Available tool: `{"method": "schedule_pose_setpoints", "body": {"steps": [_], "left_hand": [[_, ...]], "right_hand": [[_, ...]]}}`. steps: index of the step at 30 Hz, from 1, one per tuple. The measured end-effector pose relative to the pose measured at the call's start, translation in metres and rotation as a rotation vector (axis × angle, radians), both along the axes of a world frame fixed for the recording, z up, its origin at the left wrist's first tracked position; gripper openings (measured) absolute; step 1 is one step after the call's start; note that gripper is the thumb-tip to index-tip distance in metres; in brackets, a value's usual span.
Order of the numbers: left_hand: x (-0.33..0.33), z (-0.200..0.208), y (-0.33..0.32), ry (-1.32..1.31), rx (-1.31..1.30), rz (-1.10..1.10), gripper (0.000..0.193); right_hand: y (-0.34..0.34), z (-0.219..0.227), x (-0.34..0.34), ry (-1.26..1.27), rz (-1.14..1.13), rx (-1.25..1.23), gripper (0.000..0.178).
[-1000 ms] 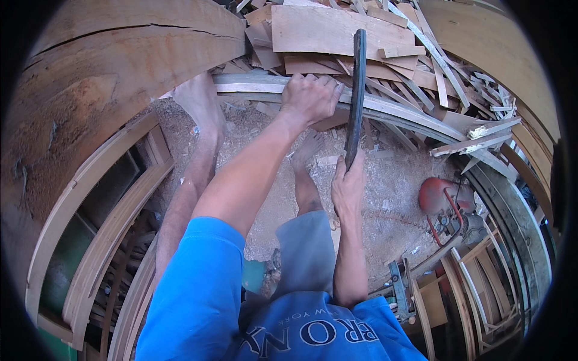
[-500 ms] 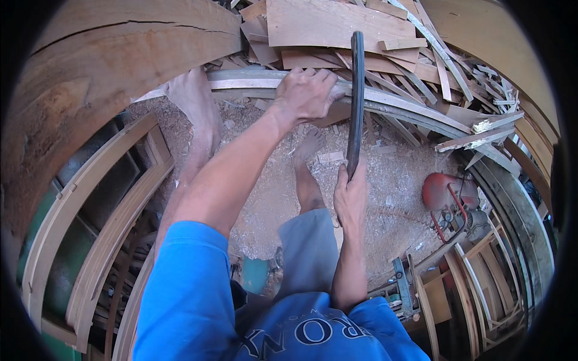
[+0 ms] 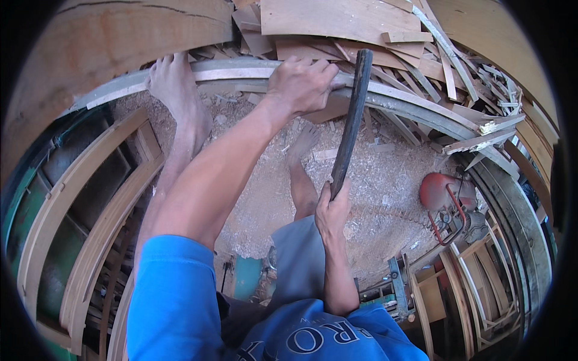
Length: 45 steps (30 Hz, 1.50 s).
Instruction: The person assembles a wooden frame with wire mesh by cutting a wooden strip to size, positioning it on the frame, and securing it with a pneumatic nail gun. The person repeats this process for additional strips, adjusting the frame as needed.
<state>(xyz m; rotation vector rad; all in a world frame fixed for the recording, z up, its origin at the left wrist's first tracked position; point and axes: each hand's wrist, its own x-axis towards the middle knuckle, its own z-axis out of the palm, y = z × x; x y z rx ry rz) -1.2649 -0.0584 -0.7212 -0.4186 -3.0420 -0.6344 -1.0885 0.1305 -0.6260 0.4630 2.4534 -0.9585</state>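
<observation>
A long pale wooden beam (image 3: 232, 71) runs crosswise in front of me, bent by the lens. Over its top edge curl the fingers of my left hand (image 3: 303, 86), closed on the wood. My right hand (image 3: 333, 209), nearer my body, is wrapped round the lower end of a long, narrow dark bar (image 3: 352, 114). The bar stands tilted, its far end leaning right and passing across the beam just right of my left hand. Whether bar and beam touch, I cannot tell. My bare left foot (image 3: 174, 87) rests on the beam, left of my left hand.
Offcuts and thin boards (image 3: 340, 21) lie heaped beyond the beam. A red air compressor (image 3: 442, 192) sits on the sawdust-strewn floor (image 3: 385, 180) at right. Curved wooden frame pieces (image 3: 78, 180) stand at left; more frames (image 3: 475, 277) are at lower right. A large plank (image 3: 126, 42) looms upper left.
The bar has tilted further, and its lower end has come toward me and left with my right hand. My left hand keeps its grip on the beam; the whole view has shifted slightly.
</observation>
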Motion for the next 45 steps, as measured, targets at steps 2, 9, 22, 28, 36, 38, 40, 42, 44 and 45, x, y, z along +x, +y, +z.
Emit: {"method": "schedule_pose_setpoints", "body": {"steps": [2, 9, 22, 28, 36, 38, 40, 42, 44, 45], "left_hand": [[-0.001, 0.001, 0.000, -0.024, 0.000, -0.004, 0.024], [0.002, 0.011, 0.010, 0.040, -0.022, -0.010, 0.021], [-0.003, 0.005, 0.007, 0.117, 0.042, 0.028, 0.016], [0.000, 0.010, 0.005, -0.053, 0.003, 0.043, 0.017], [0.000, -0.002, 0.018, 0.121, 0.000, 0.029, 0.012], [-0.001, 0.001, 0.020, 0.148, -0.027, 0.003, 0.013], [-0.005, 0.003, 0.020, 0.116, -0.013, -0.003, 0.016], [-0.004, 0.006, 0.021, 0.022, 0.000, -0.003, 0.018], [-0.007, 0.009, 0.019, 0.070, 0.027, 0.026, 0.021], [-0.009, 0.010, 0.018, 0.067, 0.027, 0.017, 0.023]], "right_hand": [[0.001, 0.001, -0.007, -0.040, -0.011, -0.008, 0.020], [0.016, 0.048, 0.009, -0.197, 0.005, 0.096, 0.019], [-0.013, 0.039, -0.040, -0.131, 0.018, 0.011, 0.031], [-0.007, 0.037, -0.021, -0.116, -0.053, -0.013, 0.018], [0.021, 0.031, -0.016, -0.221, -0.027, 0.015, 0.016], [0.031, 0.017, 0.002, -0.041, 0.050, -0.021, 0.017], [0.032, 0.031, 0.045, -0.053, -0.022, -0.035, 0.019], [0.041, 0.059, 0.079, -0.033, -0.005, -0.013, 0.019], [0.052, 0.075, 0.087, -0.168, -0.086, -0.014, 0.019], [0.056, 0.079, 0.081, -0.171, -0.154, -0.050, 0.019]]}}
